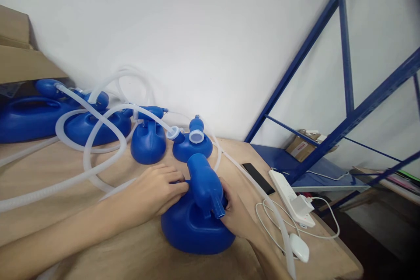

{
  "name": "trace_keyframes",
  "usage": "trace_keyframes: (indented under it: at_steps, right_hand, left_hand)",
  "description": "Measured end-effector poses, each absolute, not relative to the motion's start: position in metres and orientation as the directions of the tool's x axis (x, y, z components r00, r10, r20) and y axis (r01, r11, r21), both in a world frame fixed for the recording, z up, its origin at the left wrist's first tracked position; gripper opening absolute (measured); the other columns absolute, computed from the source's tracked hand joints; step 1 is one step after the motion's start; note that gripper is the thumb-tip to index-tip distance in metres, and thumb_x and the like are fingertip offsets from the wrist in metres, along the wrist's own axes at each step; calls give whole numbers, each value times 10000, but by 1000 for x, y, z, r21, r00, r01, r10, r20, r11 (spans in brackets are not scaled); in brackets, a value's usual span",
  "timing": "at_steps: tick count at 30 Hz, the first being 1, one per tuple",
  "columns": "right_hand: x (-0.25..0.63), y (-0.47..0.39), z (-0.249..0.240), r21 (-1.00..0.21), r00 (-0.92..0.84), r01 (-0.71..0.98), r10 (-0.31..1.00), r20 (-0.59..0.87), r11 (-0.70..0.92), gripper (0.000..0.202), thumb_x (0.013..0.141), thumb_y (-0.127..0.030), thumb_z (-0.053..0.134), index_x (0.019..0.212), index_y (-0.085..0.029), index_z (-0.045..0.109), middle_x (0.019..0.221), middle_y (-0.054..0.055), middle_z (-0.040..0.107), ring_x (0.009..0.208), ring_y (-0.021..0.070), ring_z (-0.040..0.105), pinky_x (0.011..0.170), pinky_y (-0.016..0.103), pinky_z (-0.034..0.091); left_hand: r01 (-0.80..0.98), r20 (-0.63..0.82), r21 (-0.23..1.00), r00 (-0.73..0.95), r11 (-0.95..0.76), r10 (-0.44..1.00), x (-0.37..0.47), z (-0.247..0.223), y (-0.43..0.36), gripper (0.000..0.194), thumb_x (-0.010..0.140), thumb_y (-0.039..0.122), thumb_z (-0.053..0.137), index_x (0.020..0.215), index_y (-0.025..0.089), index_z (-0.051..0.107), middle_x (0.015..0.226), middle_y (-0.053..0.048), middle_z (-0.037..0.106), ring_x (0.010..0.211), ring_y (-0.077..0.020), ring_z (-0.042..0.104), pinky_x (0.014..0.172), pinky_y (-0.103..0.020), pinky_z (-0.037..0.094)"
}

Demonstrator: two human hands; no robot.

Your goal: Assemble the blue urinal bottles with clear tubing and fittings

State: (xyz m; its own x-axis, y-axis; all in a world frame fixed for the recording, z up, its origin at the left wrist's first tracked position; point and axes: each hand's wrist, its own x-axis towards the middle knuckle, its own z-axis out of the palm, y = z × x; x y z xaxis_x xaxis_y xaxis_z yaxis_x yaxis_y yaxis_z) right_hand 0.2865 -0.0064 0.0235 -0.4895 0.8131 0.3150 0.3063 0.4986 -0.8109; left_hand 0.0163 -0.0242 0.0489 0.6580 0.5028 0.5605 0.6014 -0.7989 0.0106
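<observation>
A blue plastic urinal bottle stands on the wooden table in front of me. A rounded blue receiver piece, with a short spout pointing towards me, sits at its top. My left hand grips the bottle's upper left side, fingers bent and pressed together. My right hand wraps round the upper right side, its fingertips partly hidden behind the receiver. Just behind stands another blue urinal bottle with a white-capped opening. A translucent hose runs from its neck to the left.
More blue urinal bottles with coiled hoses line the wall, beside a cardboard box. To the right lie a black phone, a white power strip, cables and a white charger case. A blue metal rack rises beyond the table edge.
</observation>
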Motion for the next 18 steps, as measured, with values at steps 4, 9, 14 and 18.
trace_keyframes:
  at_steps: [4,9,14,18]
  right_hand:
    - [287,-7,24,-788,-500,322,801,329,525,126,861,-198,632,970,-259,614,947,24,731,906,231,700,859,359,572]
    - [289,-5,21,-771,-497,338,798,341,539,150,834,-177,636,950,-265,600,891,20,717,831,233,683,841,373,573]
    - [287,-6,25,-795,-498,320,805,323,516,132,808,-165,637,886,-259,587,860,1,694,804,215,649,769,341,539]
    - [286,-7,27,-811,-506,320,812,291,490,107,828,-167,637,902,-235,599,897,11,699,837,205,644,778,330,528]
  left_hand:
    - [660,566,-93,652,-746,506,20,43,-23,232,1020,214,513,837,205,655,826,-39,675,759,-222,630,672,-361,411]
    - [720,621,-208,621,-662,479,27,30,-19,197,961,174,557,785,211,637,783,-44,674,726,-237,614,656,-370,397]
    - [712,526,-187,655,-677,543,26,41,-20,106,929,213,643,824,201,650,752,-24,656,711,-232,627,638,-361,431]
    - [706,500,-88,642,-703,581,23,47,-22,123,936,192,611,820,192,651,767,-24,662,719,-219,633,613,-348,442]
